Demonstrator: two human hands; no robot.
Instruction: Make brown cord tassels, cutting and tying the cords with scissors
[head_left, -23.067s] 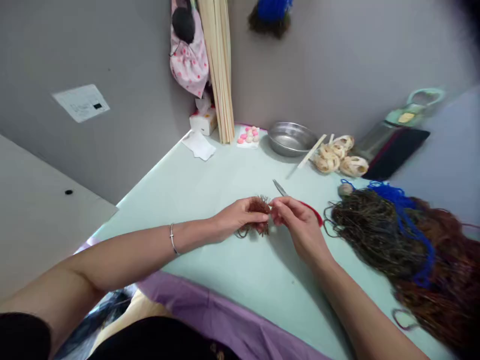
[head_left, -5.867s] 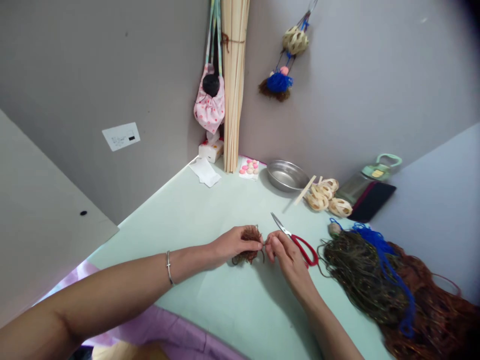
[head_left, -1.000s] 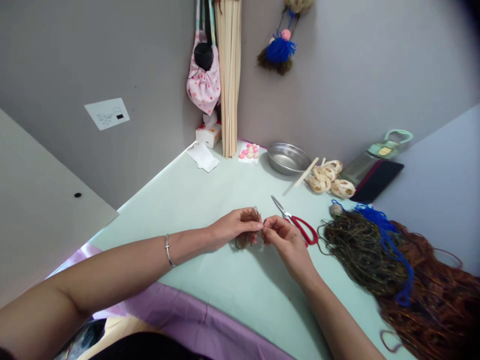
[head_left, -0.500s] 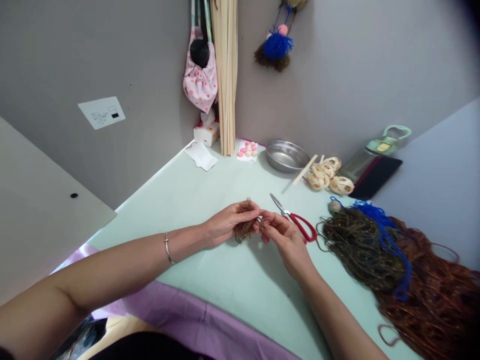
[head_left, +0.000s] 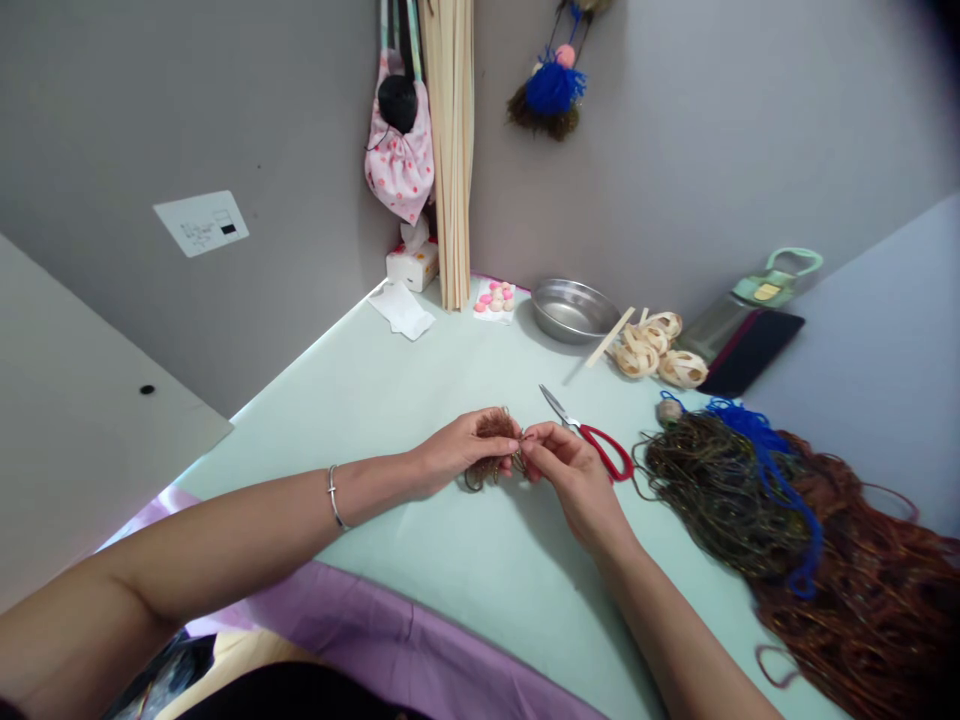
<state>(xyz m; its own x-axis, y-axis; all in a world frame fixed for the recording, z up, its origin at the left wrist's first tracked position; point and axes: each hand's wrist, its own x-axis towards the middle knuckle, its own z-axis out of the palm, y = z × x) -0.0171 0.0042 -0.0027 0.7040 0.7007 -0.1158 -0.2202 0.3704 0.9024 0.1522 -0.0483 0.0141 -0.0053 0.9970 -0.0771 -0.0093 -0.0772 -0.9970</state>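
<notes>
My left hand is closed around a small bundle of brown yarn, whose looped ends stick out above and below the thumb. My right hand meets it at the bundle's right side, thumb and forefinger pinched on a strand of the same yarn. Fingers hide the exact spot where the strand leaves the bundle. Just beyond my right hand lie scissors with red handles, their blades pointing away to the upper left.
On the right spread heaps of dark olive yarn and rust-brown yarn, with blue yarn on top. Farther back stand a metal bowl, woven strip balls, a bottle and pink beads. Wooden strips lean in the corner.
The bundle has turned slightly in my left hand, its lower loops now farther left. My right fingertips have closed in a tighter pinch near the left thumb.
</notes>
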